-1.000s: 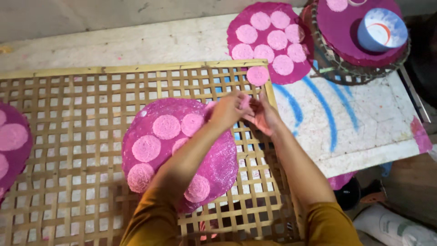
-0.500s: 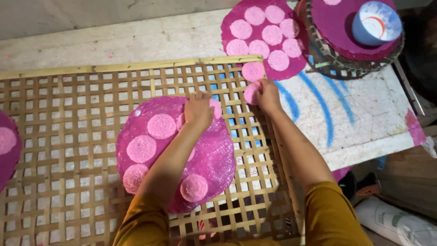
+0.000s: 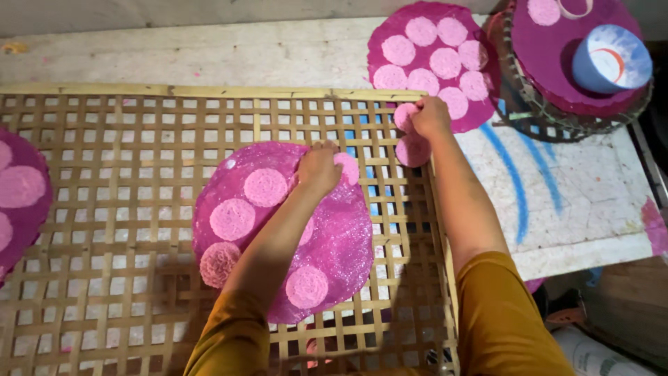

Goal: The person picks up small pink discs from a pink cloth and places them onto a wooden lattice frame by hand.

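1. The right hand (image 3: 430, 117) has moved up and away from the middle of the lattice since a second ago, when both hands met at the top edge of the big magenta sheet (image 3: 285, 230). It now sits at the far right corner of the bamboo lattice tray (image 3: 104, 139), its grip closed on a small pink disc (image 3: 405, 115).
2. A second loose pink disc (image 3: 413, 151) lies just below that hand, at the tray's right rim; whether the fingers touch it is hard to tell.
3. The left hand (image 3: 319, 169) has stayed on the sheet, pressing down near its upper right edge. Its grip looks flat and partly curled over a pale disc (image 3: 347, 167) there; I cannot tell whether it pinches anything.
4. Judging from this, discs are being carried between the two sheets, with one in transit now.
5. The other magenta sheet (image 3: 431, 63), dotted with pink discs, lies on the white table (image 3: 591, 209), just beyond the right hand.
6. Cut off: a further sheet (image 3: 21, 195) at the left edge and a round woven basket (image 3: 557, 118) with a blue-and-white cup (image 3: 611, 59) at the top right.
7. The left forearm hides part of the big sheet, so any discs under it are unseen.
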